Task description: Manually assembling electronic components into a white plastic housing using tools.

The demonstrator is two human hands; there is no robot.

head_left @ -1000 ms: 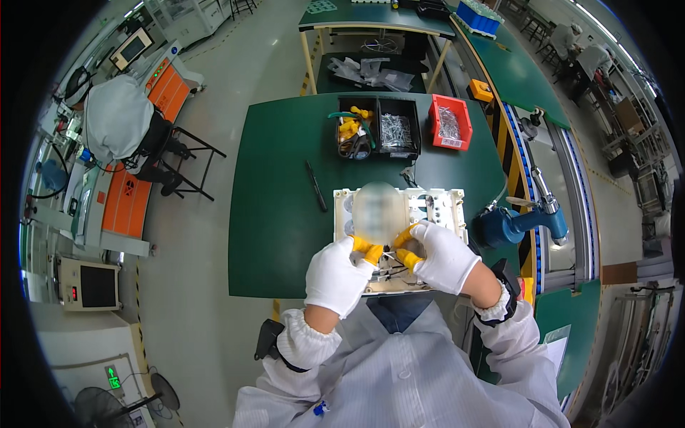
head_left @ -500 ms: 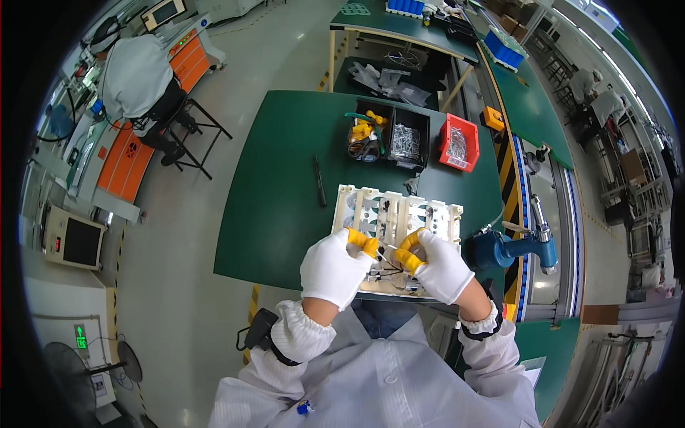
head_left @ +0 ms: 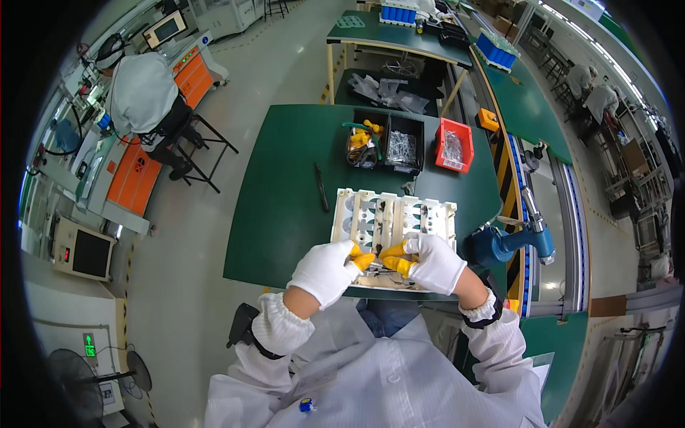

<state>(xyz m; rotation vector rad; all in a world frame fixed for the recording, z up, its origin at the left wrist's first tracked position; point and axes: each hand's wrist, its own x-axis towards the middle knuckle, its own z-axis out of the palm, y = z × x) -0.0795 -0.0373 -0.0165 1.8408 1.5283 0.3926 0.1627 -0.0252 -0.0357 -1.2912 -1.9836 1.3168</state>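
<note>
Handwork at near part of white frame point(head_left: 392, 225), flat on green surface point(head_left: 285, 187) by its near edge: apparently working at small dark parts point(head_left: 378, 249), perhaps wiring. Left hand point(head_left: 321, 272) and right hand point(head_left: 432, 263) curled inward, nearly meeting; cannot tell, for either grip, whether clamped on anything. Next, likely calls for light, steady pinching. Hidden behind both: some of frame's near half. Too small to identify: those parts.
</note>
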